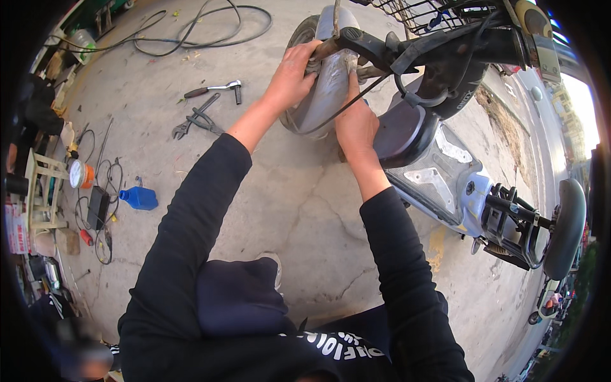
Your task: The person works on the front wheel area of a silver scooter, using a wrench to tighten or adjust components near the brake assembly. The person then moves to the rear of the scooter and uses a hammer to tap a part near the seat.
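Note:
A scooter's front wheel (303, 33) stands under a scuffed grey front fender (328, 86), between my two hands. My left hand (291, 77) is closed round the rusty fork leg (328, 48) at the fender's left side. On the other side, my right hand (358, 127) grips the fender's right edge, its fingertips pointing up towards the fork. What lies under these fingers is partly hidden. A thin black cable (356, 99) crosses the fender and passes over my right hand's fingers.
The scooter's grey footboard (433, 175) and rear wheel (566, 229) extend right. Left on the concrete lie a ratchet wrench (213, 89), an adjustable wrench (184, 129), pliers (205, 118) and a blue bottle (140, 198). A black hose (184, 43) coils behind. A stool (46, 191) stands far left.

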`<state>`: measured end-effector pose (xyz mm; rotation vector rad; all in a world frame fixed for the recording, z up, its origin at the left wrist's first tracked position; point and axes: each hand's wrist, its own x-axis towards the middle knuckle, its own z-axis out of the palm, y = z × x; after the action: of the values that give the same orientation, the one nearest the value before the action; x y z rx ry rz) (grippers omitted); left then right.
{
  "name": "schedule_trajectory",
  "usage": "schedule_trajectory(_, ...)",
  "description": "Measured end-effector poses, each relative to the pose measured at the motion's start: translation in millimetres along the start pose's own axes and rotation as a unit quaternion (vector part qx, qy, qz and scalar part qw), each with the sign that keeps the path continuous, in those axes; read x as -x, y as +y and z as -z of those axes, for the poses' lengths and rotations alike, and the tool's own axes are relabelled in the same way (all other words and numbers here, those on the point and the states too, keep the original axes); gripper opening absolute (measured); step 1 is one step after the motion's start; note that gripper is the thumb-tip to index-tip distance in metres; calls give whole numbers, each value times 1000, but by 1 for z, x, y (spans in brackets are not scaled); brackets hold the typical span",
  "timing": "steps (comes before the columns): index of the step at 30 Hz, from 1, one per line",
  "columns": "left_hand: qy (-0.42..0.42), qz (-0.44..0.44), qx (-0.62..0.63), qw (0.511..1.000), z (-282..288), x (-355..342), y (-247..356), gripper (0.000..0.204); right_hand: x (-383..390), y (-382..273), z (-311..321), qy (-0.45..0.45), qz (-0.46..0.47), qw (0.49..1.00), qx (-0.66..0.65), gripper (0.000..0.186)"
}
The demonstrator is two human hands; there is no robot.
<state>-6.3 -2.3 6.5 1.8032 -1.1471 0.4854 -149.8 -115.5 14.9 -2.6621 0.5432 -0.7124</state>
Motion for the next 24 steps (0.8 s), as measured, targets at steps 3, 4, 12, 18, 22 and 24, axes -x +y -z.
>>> schedule_trajectory(3, -1, 3, -5, 1000, 0, 2, -1, 70, 3, 4, 0, -6, 44, 998, 44, 63)
schedule_trajectory(4, 0, 9, -7, 1000, 2, 2, -2, 70, 3, 4, 2, -22, 62, 996, 61, 63)
schedule_trajectory(12, 5, 6, -8, 1000, -1, 2, -2, 70, -2, -8, 19, -63, -9, 996, 57, 69)
schedule_trajectory(18, 7, -3, -9, 1000, -1, 1, -3, 70, 5, 3, 9, -3, 50, 997, 52, 64)
schedule_trajectory(22, 1, 6, -7, 1000, 2, 2, -2, 70, 21, 7, 0, -19, 130, 989, 74, 65)
schedule_trajectory(24, 1, 6, -6, 1000, 2, 2, -4, 70, 18, 9, -1, 18, 116, 992, 52, 67)
